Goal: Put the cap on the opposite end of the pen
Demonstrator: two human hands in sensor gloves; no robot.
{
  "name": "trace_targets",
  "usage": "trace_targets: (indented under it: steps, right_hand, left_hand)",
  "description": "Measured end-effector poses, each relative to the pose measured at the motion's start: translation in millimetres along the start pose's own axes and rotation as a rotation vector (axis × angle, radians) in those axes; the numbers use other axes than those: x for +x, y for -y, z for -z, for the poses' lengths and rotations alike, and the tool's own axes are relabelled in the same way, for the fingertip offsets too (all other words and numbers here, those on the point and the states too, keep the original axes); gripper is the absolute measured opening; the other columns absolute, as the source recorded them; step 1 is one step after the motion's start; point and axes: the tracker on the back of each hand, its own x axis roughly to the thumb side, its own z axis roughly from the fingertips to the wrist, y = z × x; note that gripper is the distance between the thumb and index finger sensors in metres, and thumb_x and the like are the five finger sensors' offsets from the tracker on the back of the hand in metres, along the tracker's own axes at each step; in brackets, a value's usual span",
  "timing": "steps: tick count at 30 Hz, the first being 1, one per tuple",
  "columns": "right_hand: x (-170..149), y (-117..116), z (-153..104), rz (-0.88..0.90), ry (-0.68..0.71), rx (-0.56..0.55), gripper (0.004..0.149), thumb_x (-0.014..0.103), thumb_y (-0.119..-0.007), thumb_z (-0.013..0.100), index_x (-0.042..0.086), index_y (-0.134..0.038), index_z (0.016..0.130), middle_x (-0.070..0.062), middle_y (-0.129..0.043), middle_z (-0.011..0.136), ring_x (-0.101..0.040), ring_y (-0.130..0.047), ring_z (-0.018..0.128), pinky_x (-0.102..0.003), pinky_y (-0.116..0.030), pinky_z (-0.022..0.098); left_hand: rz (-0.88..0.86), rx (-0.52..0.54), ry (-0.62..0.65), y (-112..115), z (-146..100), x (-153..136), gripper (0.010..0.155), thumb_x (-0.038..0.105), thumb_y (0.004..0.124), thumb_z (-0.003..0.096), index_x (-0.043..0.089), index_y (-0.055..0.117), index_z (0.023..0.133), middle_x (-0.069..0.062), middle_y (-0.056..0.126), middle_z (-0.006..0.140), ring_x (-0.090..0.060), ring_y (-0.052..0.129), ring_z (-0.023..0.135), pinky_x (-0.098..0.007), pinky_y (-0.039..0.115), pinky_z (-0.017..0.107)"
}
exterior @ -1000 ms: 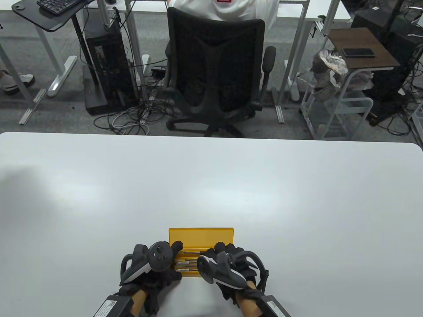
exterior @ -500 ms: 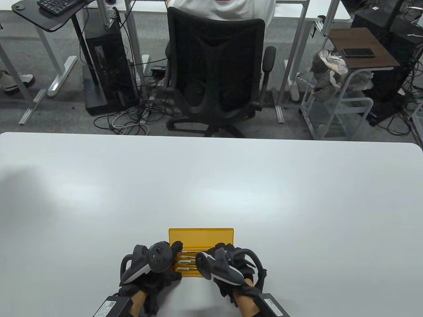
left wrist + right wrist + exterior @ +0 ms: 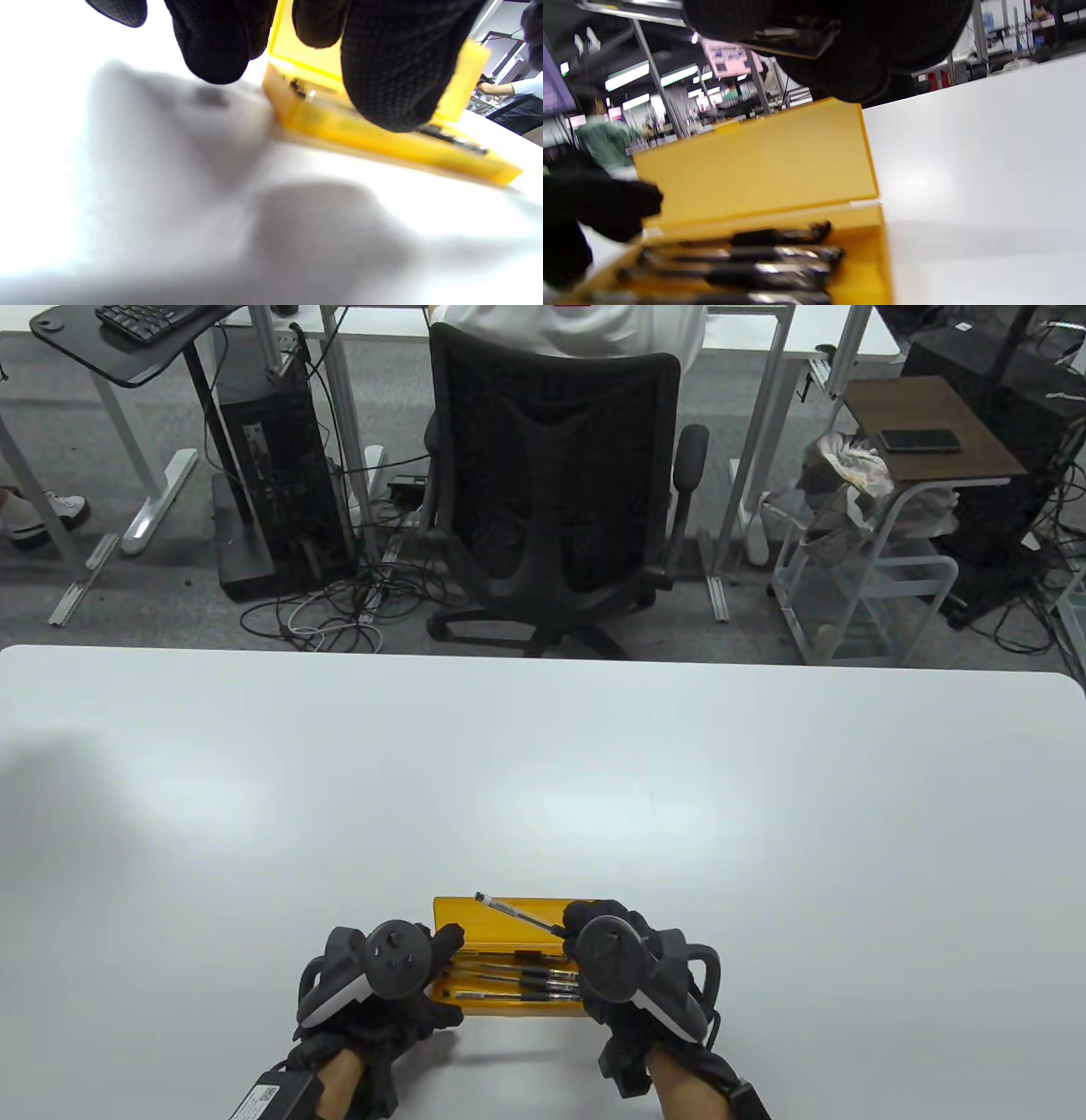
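Note:
An open yellow pen case [image 3: 509, 909] lies near the table's front edge with several black pens [image 3: 526, 982] in its tray. My right hand [image 3: 585, 929] grips one pen [image 3: 513, 909] by its black end and holds it lifted over the case, its clear barrel pointing up-left. The case's lid [image 3: 755, 165] and pens [image 3: 772, 258] also show in the right wrist view. My left hand [image 3: 441, 954] rests on the case's left end; its fingertips [image 3: 382, 67] hang over the yellow case [image 3: 382, 140] in the left wrist view.
The white table [image 3: 543, 780] stretches wide beyond the case. Past its far edge stand a black office chair [image 3: 551, 492], a computer tower [image 3: 271, 475] and a small cart [image 3: 882, 534].
My right hand has turned, moved right and lifted one pen out of the case. The left hand has stayed at the case's left end.

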Motion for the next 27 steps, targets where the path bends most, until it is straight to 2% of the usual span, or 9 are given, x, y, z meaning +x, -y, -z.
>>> trace_targets:
  steps: [3,5,7,11,13,17,21,24,27]
  right_hand:
    - [0,16,-3,0.218,0.016,-0.001,0.048,0.031,-0.067,0.042,0.018,-0.075,0.087,-0.007,-0.093,0.075,-0.027,-0.099,0.06,-0.044,-0.083,0.043]
    - [6,20,-6,0.331,0.05,0.043,0.048,0.031,-0.067,0.042,0.018,-0.075,0.087,-0.007,-0.092,0.074,-0.027,-0.098,0.058,-0.045,-0.082,0.044]
    - [17,15,-12,0.387,0.089,0.105,0.048,0.031,-0.067,0.042,0.017,-0.074,0.088,-0.007,-0.092,0.074,-0.027,-0.097,0.058,-0.045,-0.082,0.044]
    - [31,-3,-12,0.38,0.112,0.207,0.048,0.032,-0.067,0.043,0.017,-0.075,0.087,-0.007,-0.093,0.072,-0.025,-0.098,0.055,-0.044,-0.083,0.043]
    - [33,-15,-11,0.403,0.083,0.267,0.048,0.034,-0.067,0.043,0.018,-0.074,0.088,-0.006,-0.094,0.069,-0.024,-0.099,0.05,-0.043,-0.083,0.04]
    - [34,-25,-10,0.44,0.018,0.306,0.05,0.043,-0.068,0.042,0.016,-0.083,0.082,-0.004,-0.099,0.053,-0.017,-0.097,0.031,-0.04,-0.084,0.029]
    - [32,-27,-10,0.476,-0.006,0.321,0.05,0.048,-0.069,0.042,0.016,-0.09,0.074,0.001,-0.1,0.04,-0.012,-0.096,0.021,-0.037,-0.085,0.022]
    - [30,-32,-10,0.57,0.026,0.374,0.049,0.042,-0.069,0.043,0.014,-0.087,0.078,-0.002,-0.1,0.048,-0.016,-0.098,0.029,-0.039,-0.085,0.028]
    - [31,-28,-12,0.579,0.025,0.354,0.048,0.038,-0.071,0.043,0.014,-0.087,0.081,-0.003,-0.1,0.05,-0.016,-0.099,0.031,-0.039,-0.085,0.029]
  left_hand:
    - [-0.053,0.117,-0.011,-24,-26,7,0.079,0.046,0.094,0.0433,0.019,0.061,0.11,-0.024,0.066,0.111,-0.037,0.083,0.081,-0.07,0.051,0.07]
    - [-0.182,0.284,0.037,-35,-40,12,0.072,0.047,0.094,0.0428,0.019,0.071,0.104,-0.019,0.079,0.102,-0.031,0.09,0.072,-0.067,0.057,0.069]
    - [-0.525,0.463,0.088,-33,-48,14,0.07,0.048,0.095,0.0418,0.019,0.074,0.102,-0.014,0.087,0.094,-0.025,0.094,0.064,-0.062,0.062,0.068]
    - [-1.206,0.247,0.272,-10,-36,16,0.069,0.04,0.092,0.0499,0.019,0.062,0.108,-0.013,0.078,0.102,-0.026,0.088,0.071,-0.062,0.054,0.074]
    - [-1.321,0.215,0.247,-4,-33,15,0.059,0.032,0.089,0.0548,0.019,0.064,0.107,-0.013,0.076,0.102,-0.024,0.086,0.072,-0.062,0.053,0.075]
    - [-1.16,0.269,0.243,-6,-32,6,0.051,0.033,0.083,0.0555,0.029,0.061,0.101,-0.006,0.079,0.102,-0.017,0.09,0.071,-0.058,0.058,0.074]
    - [-1.226,0.278,0.253,-9,-32,7,0.051,0.029,0.081,0.0562,0.025,0.058,0.102,-0.011,0.087,0.094,-0.017,0.097,0.059,-0.055,0.062,0.074]
    - [-0.967,0.425,0.226,-18,-36,11,0.054,0.034,0.08,0.0538,0.021,0.059,0.101,-0.005,0.093,0.086,-0.011,0.099,0.048,-0.051,0.067,0.071]
    - [-0.933,0.468,0.225,-21,-36,14,0.056,0.034,0.08,0.0535,0.015,0.058,0.101,-0.006,0.094,0.083,-0.01,0.097,0.042,-0.05,0.068,0.07]
